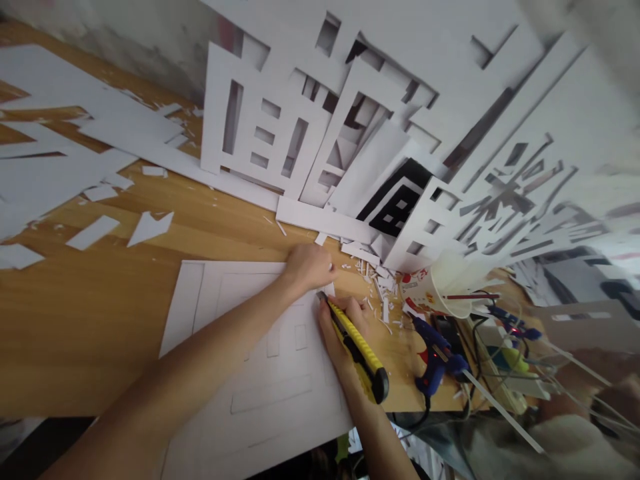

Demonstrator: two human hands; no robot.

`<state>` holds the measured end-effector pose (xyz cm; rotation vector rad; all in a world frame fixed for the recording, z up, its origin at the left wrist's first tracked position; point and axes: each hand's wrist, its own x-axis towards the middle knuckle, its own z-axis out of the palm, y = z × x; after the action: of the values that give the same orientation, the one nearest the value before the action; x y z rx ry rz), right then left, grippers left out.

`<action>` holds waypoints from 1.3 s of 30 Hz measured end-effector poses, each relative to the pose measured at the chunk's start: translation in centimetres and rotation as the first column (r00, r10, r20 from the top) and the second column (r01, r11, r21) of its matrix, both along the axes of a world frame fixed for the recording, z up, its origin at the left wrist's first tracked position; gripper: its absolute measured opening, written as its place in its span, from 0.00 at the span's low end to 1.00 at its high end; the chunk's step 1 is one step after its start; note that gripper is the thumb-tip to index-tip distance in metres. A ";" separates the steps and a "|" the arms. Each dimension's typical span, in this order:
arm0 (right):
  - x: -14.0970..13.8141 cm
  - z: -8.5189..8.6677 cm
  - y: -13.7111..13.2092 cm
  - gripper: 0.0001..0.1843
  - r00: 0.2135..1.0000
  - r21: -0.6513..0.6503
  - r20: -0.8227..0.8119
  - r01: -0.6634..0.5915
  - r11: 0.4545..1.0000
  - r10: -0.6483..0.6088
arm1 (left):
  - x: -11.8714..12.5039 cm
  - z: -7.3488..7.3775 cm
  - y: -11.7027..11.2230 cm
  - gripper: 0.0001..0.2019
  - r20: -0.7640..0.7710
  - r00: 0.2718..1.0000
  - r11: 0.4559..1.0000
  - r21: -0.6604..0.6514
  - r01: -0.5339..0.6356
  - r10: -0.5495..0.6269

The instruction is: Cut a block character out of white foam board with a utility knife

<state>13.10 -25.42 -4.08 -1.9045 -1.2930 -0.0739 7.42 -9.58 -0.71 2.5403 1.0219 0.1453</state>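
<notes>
A white board with pencilled rectangles (pixel 210 373) lies on the wooden table in front of me. My left hand (pixel 309 268) rests on its upper right corner, fingers curled inward; what lies under them is hidden. In my right hand (pixel 350 320) is a yellow and black utility knife (pixel 359 347), gripped near its front, its tip by the board's right edge just below my left hand. Thin white offcuts (pixel 383 287) are scattered to the right of both hands.
White panels with cut-out openings (pixel 280 120) stand behind the board. At right are a paper cup (pixel 425 290), a blue glue gun (pixel 435 353) with a glue stick, another glue gun (pixel 513 323), and cables. Cut sheets (pixel 100 113) cover the left. Part of another person (pixel 580 400) shows lower right.
</notes>
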 end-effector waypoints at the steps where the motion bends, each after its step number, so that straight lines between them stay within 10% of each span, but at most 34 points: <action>1: 0.0 0.0 0.1 0.03 1.000 0.009 0.003 -0.005 1.000 0.005 | 0.2 0.0 0.0 0.22 -0.004 1.000 1.000 0.004 -0.009 0.009; 39: 0.1 0.1 -0.4 0.04 0.993 0.080 -0.077 -0.085 0.993 0.091 | 0.8 -0.2 1.0 0.20 -0.028 1.000 0.999 0.034 -0.007 0.008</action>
<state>13.19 -25.83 -3.93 -1.7660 -1.2995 -0.0009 8.19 -8.60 -0.94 2.5764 1.0481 0.1303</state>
